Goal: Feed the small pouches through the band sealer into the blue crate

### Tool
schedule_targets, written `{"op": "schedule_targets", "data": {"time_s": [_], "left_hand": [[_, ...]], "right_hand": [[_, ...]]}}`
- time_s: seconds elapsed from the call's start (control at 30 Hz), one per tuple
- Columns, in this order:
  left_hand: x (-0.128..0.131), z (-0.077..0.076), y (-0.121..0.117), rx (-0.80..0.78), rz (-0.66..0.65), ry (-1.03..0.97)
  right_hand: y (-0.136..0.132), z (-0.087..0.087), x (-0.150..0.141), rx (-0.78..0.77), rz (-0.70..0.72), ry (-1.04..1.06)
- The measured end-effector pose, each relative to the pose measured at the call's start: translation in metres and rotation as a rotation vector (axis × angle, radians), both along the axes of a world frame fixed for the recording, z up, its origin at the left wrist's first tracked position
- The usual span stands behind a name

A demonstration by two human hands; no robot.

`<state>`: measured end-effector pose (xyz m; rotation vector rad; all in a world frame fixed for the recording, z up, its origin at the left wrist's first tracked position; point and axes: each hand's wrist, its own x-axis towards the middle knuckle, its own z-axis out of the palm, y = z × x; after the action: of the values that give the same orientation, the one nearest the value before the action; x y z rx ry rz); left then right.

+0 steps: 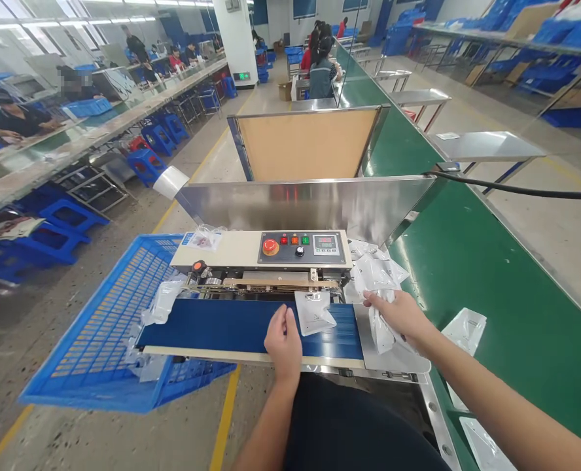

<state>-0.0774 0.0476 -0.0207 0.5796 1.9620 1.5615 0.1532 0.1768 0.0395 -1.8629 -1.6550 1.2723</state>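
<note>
My right hand (402, 315) is closed around a white pouch (383, 332) above the metal plate at the right end of the band sealer (222, 248). Behind it lies a pile of white pouches (376, 268). My left hand (283, 340) hovers over the front edge of the blue belt (212, 327), its fingers curled together and nothing showing in them. Just right of that hand, another pouch (315, 314) lies on the belt with its top edge at the sealing slot. At the belt's left end a pouch (163, 302) hangs over the edge.
A blue basket (94, 327) with several pouches sits below the belt's left end. To the right runs a green conveyor (521, 307) with loose pouches (467, 330) on it. A metal panel (295, 203) stands behind the sealer. People work at distant benches.
</note>
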Motion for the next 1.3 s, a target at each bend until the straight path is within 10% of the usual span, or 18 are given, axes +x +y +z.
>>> {"op": "schedule_targets", "data": {"time_s": [0.2,0.3,0.67,0.83,0.97,1.13,1.3], "left_hand": [[0.071,0.021,0.011,0.047,-0.700,-0.450],[0.074,0.021,0.033,0.164,-0.792,-0.569],[0.085,-0.003,0.045,0.109,-0.505,-0.233],[0.095,-0.024,0.061,-0.071,-0.253,-0.418],[0.079,-0.035,0.065,-0.056,-0.146,-0.496],[0.032,-0.028,0.045,-0.038,-0.093,-0.353],[0.009,0.000,-0.006,0.081,0.029,0.209]], "right_hand": [[-0.025,0.000,-0.017,0.119,0.017,0.060],[-0.018,0.001,-0.004,0.051,-0.043,0.224],[-0.029,-0.009,0.029,-0.048,0.004,0.365],[0.000,-0.022,0.028,-0.369,-0.192,0.308],[0.025,-0.033,-0.001,-0.434,-0.093,0.266],[0.029,-0.034,-0.021,-0.420,-0.077,0.282],[0.001,-0.022,-0.008,-0.188,-0.228,0.346]]}}
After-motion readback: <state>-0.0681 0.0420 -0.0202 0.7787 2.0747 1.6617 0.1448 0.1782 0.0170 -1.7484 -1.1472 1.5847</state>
